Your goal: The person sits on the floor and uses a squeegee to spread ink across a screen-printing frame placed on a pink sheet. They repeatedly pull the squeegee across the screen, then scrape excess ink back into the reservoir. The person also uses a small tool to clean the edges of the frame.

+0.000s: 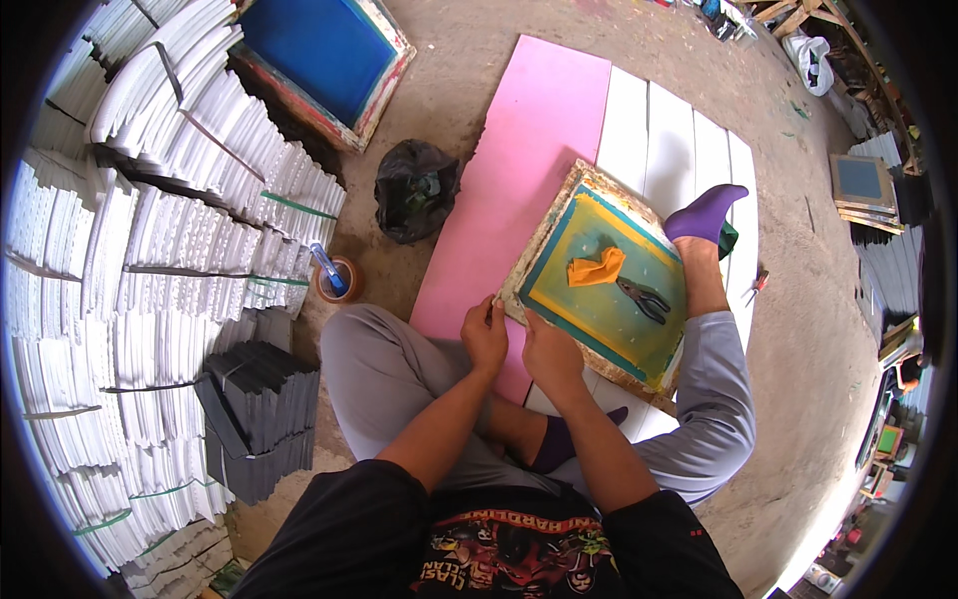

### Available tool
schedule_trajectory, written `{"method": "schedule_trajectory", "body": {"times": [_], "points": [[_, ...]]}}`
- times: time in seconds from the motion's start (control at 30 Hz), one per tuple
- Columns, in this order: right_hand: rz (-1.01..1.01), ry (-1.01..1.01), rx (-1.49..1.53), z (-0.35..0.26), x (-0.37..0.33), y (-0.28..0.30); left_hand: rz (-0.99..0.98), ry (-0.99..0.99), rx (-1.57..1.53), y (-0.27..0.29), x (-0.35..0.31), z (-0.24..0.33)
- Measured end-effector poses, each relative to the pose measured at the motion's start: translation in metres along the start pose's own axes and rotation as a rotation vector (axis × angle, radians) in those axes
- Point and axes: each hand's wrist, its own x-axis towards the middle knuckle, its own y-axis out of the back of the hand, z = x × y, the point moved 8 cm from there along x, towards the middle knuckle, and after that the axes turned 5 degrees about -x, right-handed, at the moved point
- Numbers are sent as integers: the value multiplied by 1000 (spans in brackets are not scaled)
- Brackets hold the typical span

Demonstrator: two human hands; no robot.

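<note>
piles of white sheets fill the left side, with a dark grey stack just beside them. a black plastic bag sits near a brown pot holding a blue item; a blue-faced frame shows beyond the bag.

Blue screen, 11 o'clock: top cut off
Paper stacks, 9 o'clock: left ends cut off
Green item, 2 o'clock: partly behind purple sock
Right hand: fingertips hidden
</note>
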Motion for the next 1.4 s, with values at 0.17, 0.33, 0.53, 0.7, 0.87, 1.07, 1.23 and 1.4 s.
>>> {"method": "schedule_trajectory", "body": {"times": [0.17, 0.33, 0.53, 0.7, 0.87, 1.07, 1.23, 1.4], "points": [[-108, 4, -147, -26, 4, 4, 23, -28, -41, -1, -2, -2], [-183, -86, -80, -35, 7, -1, -26, -84, 63, 0, -2, 6], [145, 59, 345, 4, 3, -21, -26, -113, 98, -2, 0, 8], [193, 125, 625, 25, 4, -34, -25, -121, 142, -1, 3, 8], [285, 139, 205, 17, -8, -41, -18, -157, 139, 1, 4, 7], [-37, -175, 1169, 46, 1, -99, -15, -187, 160, 1, 3, 6], [497, 291, 641, 36, -2, -63, -27, -149, 101, 1, 2, 10], [-183, -332, 1359, 42, -8, -81, -21, -137, 124, 4, 4, 10]]}}
